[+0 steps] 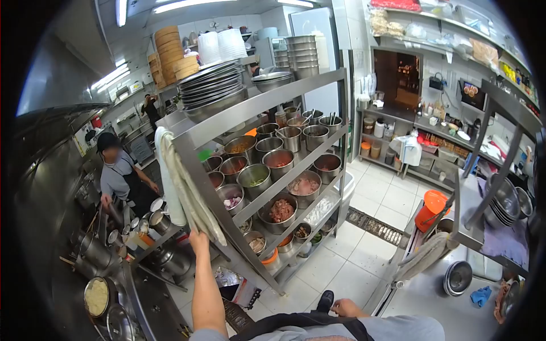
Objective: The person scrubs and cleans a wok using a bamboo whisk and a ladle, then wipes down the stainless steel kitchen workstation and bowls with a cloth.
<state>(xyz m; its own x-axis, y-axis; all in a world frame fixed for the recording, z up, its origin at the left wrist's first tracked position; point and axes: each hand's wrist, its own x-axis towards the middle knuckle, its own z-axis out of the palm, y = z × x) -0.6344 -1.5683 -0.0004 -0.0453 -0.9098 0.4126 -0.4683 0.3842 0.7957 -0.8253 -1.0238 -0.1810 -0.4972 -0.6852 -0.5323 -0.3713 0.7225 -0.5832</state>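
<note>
My left hand (199,242) reaches forward, its fingers closed on the lower edge of a pale towel (185,187). The towel hangs over the corner post of a metal rack (273,105). Low beside my body and above the tiled floor, my right hand (343,308) has its fingers curled in, with nothing visible in them. On the rack's shelves stand several steel pots, among them a pot of raw meat (280,210), one of chopped greens (254,177) and one of cut onion (232,200).
A co-worker (122,176) stands at the stove side on the left. Stacked plates (211,85) and bamboo steamers (169,51) top the rack. To the right are a steel counter with bowls (458,277) and an orange bucket (433,206). A drain grate (375,226) crosses the floor.
</note>
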